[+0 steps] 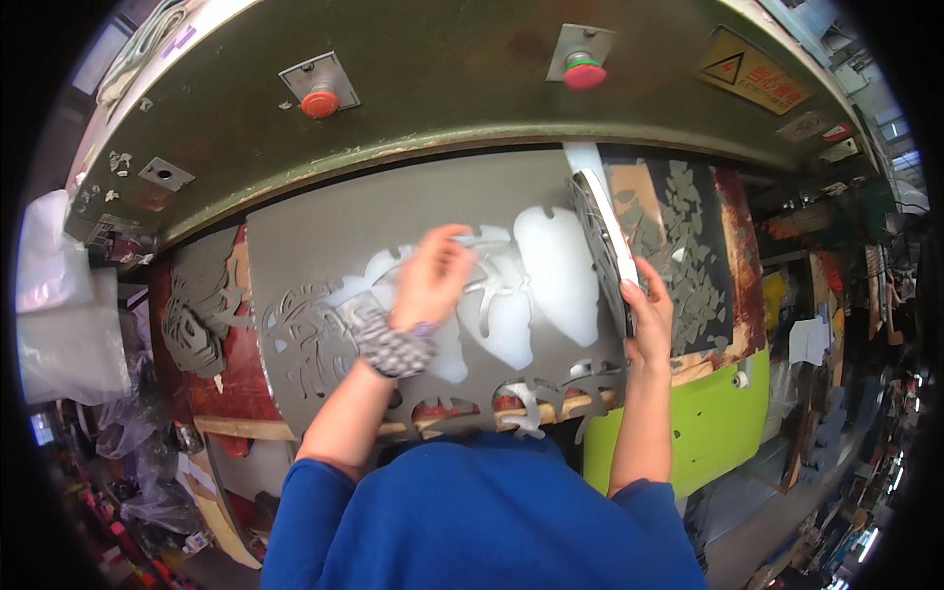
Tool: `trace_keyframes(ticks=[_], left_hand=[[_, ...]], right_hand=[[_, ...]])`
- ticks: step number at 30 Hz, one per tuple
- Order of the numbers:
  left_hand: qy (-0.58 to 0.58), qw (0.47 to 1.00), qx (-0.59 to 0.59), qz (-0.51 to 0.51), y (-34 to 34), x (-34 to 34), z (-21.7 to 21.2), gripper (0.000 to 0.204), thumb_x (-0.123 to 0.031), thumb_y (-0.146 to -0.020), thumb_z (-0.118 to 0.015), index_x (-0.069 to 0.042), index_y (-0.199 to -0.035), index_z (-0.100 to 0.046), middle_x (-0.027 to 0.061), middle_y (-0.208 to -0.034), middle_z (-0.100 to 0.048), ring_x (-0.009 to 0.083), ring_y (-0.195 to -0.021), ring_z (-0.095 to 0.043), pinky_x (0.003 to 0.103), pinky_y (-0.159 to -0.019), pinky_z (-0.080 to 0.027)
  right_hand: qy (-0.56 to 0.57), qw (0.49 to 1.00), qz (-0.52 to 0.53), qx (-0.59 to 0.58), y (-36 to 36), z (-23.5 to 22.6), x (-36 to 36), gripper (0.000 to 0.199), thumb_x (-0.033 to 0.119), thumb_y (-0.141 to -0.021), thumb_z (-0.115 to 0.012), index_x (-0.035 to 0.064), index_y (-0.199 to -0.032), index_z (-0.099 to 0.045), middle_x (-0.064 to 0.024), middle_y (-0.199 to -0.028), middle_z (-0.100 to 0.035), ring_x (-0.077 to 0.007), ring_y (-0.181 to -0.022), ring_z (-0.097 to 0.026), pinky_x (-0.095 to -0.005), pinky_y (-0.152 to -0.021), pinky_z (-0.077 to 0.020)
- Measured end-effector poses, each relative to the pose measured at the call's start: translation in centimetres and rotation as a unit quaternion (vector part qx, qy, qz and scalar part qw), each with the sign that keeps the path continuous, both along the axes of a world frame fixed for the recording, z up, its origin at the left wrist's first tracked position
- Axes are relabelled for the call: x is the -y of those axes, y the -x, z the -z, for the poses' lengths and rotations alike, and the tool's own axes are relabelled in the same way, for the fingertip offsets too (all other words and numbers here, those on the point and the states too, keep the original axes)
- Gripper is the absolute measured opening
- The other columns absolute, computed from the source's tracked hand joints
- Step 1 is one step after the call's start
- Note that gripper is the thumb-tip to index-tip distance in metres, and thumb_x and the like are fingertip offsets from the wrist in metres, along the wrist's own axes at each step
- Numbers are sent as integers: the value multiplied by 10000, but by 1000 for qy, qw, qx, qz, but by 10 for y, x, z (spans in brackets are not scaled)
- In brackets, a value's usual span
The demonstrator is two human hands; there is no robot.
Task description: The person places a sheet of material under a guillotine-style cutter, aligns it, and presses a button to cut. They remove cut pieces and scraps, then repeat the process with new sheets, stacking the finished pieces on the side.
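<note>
A dark grey sheet [324, 226] lies in front of me, with white shapes showing through curved cut-outs. My left hand [435, 277] is above the middle of these cut-outs, its fingers bent and a little apart, slightly blurred. Nothing shows between them. A grey patterned band [395, 344] wraps that wrist. In my right hand [649, 315] is a flat board with a white edge and a dark face [608, 241], which looks like a cutting die. It stands tilted on its side at the right of the cut-outs, fingers and thumb gripping its edge.
A green machine beam [442, 79] spans the far side, with a red button [320, 101] and a pink-red one [584, 73]. Small grey scraps [693, 265] lie to the right, stacked grey offcuts [192, 324] to the left. A lime-green panel [718, 423] is at the near right.
</note>
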State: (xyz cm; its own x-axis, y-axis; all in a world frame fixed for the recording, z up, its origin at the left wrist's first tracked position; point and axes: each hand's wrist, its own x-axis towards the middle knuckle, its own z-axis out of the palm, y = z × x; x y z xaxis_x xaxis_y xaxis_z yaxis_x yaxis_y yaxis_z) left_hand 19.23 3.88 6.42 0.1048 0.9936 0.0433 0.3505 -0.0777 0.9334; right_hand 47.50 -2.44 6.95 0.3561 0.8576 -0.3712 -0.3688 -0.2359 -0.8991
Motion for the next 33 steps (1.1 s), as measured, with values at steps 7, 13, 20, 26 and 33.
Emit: trace_keyframes(ticks=[7, 13, 20, 26, 33], left_hand=[[212, 965, 84, 132, -137, -26, 14, 555, -488, -971, -439, 24, -827, -596, 95, -592, -592, 170, -494, -628, 285, -447, -488], [335, 854, 378, -126, -96, -88, -15, 353, -409, -979, -491, -77, -898, -579, 65, -818, -588, 171, -698, -561, 308, -582, -467], [42, 936, 349, 5, 100, -111, -85, 348, -384, -988, -486, -48, -962, -575, 8, -762, -600, 124, -597, -619, 259, -462, -527], [104, 962, 229, -104, 144, -19, -116, 332, -371, -982, -512, -71, -845, -551, 28, -616, -568, 141, -468, -564, 254, -431, -469], [54, 962, 249, -101, 168, 60, -78, 326, -349, -988, -504, -67, -830, -545, 17, -609, -531, 140, -464, -546, 261, -448, -485]], right_hand=[[-16, 999, 31, -12, 15, 14, 16, 663, 13, -775, -733, -8, -1357, -416, -138, -996, -652, -141, -857, -608, -259, -782, -484], [-48, 983, 112, -135, -4, 11, 6, 379, 99, -864, -675, -20, -1200, -545, -98, -1021, -654, -158, -841, -628, -289, -753, -522], [-26, 919, 232, 319, -56, 25, 72, 517, 118, -725, -832, 23, -1173, -591, -69, -883, -655, -109, -796, -585, -248, -682, -463], [78, 665, 171, 723, -127, 70, 122, 651, 279, -675, -870, 0, -1199, -604, -203, -935, -678, -322, -837, -644, -389, -790, -508], [166, 481, 130, 851, -122, 45, 124, 533, 304, -808, -759, -15, -1206, -605, -289, -1260, -514, -361, -1136, -530, -415, -947, -428]])
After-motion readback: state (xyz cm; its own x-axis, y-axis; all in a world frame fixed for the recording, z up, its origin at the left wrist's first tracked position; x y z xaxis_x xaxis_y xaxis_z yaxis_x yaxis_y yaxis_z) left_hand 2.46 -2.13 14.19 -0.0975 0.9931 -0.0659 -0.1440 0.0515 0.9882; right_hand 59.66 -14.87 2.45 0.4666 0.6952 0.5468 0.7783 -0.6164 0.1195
